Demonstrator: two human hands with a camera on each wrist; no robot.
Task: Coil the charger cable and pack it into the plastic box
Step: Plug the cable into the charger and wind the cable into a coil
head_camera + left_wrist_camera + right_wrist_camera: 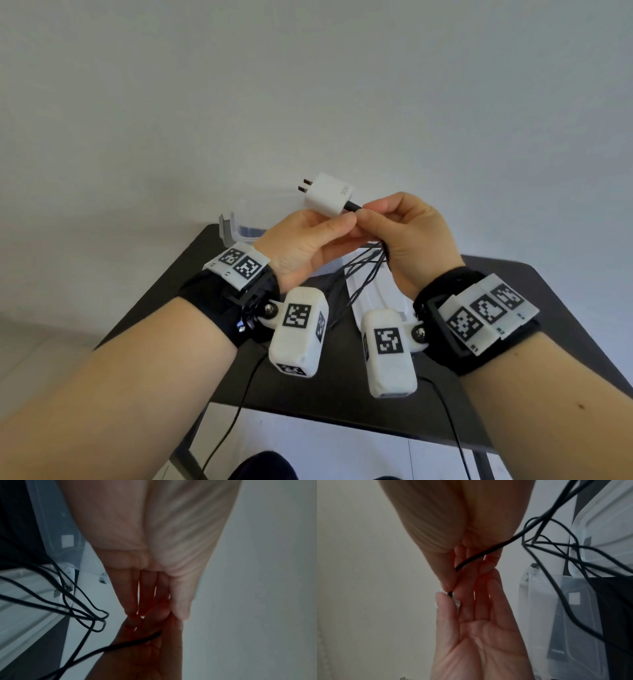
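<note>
Both hands were raised above the table (513, 291), fingertips meeting just below the plug (328, 195). The right hand (416, 240) pinched the cable (363, 274) right where it leaves the plug, thumb and forefinger closed on it, the other fingers curled with cable running through them. The left hand (308, 246) had fairly straight fingers reaching toward the same spot; its thumb tip sat at the cable by the plug's base. Whether it actually gripped the cable, cannot tell; the right wrist view showed its palm open and facing up.

The plug was white, held in the air above the table's far edge, prongs pointing away from the right hand. The cable was black and thin, hanging from the right hand in several loose uneven loops down toward the table, not yet a tidy coil.

The box (239, 233) was clear plastic, at the far edge of the table, mostly hidden behind the left hand. A white lid (373, 301) lay flat on the table under the hanging loops, beside the box. Nothing of the cable was in the box.

Both wrists wore black straps with white marker blocks; thin black leads ran from them off the table's near edge.
</note>
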